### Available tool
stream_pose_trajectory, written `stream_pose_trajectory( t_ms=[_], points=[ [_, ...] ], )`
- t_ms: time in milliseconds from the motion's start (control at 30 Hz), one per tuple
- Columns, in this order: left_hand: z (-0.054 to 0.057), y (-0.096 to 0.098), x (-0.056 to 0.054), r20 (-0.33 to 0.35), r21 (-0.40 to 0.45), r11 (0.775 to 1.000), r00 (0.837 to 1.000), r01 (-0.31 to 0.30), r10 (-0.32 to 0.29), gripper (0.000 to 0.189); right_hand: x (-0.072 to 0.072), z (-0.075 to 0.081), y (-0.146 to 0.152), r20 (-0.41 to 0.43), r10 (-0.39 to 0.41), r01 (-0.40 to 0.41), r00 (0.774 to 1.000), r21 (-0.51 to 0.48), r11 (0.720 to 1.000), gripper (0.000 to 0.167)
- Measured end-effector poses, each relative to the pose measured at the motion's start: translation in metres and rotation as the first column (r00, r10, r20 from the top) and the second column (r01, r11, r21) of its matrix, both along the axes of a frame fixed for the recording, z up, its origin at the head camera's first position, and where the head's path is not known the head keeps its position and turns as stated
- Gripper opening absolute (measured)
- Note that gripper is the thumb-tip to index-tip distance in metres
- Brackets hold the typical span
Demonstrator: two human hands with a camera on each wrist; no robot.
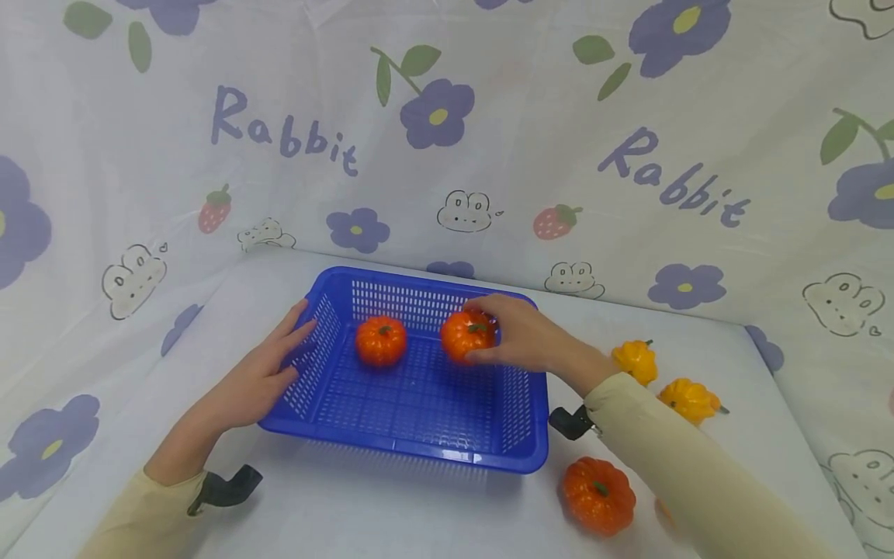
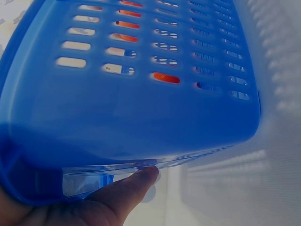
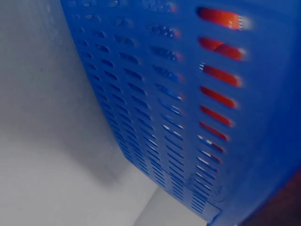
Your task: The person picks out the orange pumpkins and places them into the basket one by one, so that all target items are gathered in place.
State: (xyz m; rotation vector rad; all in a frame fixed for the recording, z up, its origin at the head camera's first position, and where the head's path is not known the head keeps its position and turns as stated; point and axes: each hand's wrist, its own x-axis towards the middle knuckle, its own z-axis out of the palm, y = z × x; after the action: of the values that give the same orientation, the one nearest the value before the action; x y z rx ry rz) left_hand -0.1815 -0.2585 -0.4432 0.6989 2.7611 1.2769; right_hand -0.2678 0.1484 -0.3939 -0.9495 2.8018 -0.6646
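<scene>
A blue plastic basket (image 1: 401, 450) with slotted walls stands on the white surface. My left hand (image 1: 254, 380) rests on its left rim, fingers lying over the edge; in the left wrist view one digit (image 2: 141, 181) touches the basket. With the fingers and thumb of my right hand (image 1: 520, 334) I grip a small orange toy pumpkin (image 1: 461, 338) at the basket's right side. A second orange pumpkin (image 1: 380, 341) sits inside, toward the left. Through the slots in the right wrist view, orange (image 3: 218, 75) shows, but the right fingers are hidden there.
Right of the basket lie a darker orange pumpkin (image 1: 598, 497) and two yellow ones, one farther back (image 1: 635, 361) and one nearer (image 1: 690, 400). An orange sliver (image 1: 663, 511) shows beside the right sleeve (image 1: 670, 442). A patterned cloth (image 1: 517, 140) hangs behind.
</scene>
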Motion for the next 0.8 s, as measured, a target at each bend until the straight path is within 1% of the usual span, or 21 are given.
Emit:
stream_pose_trajectory(
  t_ms=[167, 367, 567, 800],
  points=[
    [0.000, 0.000, 0.000, 0.000, 0.000, 1.000, 1.000, 0.001, -0.001, 0.067, -0.001, -0.003, -0.003, 0.014, 0.005, -0.005, 1.000, 0.020, 1.000, 0.073],
    [0.000, -0.001, -0.001, -0.008, -0.004, 1.000, 1.000, 0.006, -0.006, 0.067, -0.003, -0.008, -0.004, 0.030, 0.013, -0.014, 0.999, 0.017, 1.000, 0.076],
    [-0.001, -0.001, -0.002, -0.009, -0.003, 1.000, 1.000, 0.008, -0.008, 0.067, -0.004, -0.011, -0.005, 0.015, 0.024, -0.025, 1.000, 0.028, 0.999, 0.077],
    [-0.002, -0.001, -0.002, -0.008, -0.004, 1.000, 1.000, 0.007, -0.007, 0.067, -0.004, -0.012, -0.008, 0.003, 0.014, -0.014, 1.000, 0.062, 0.998, 0.076]
  ],
)
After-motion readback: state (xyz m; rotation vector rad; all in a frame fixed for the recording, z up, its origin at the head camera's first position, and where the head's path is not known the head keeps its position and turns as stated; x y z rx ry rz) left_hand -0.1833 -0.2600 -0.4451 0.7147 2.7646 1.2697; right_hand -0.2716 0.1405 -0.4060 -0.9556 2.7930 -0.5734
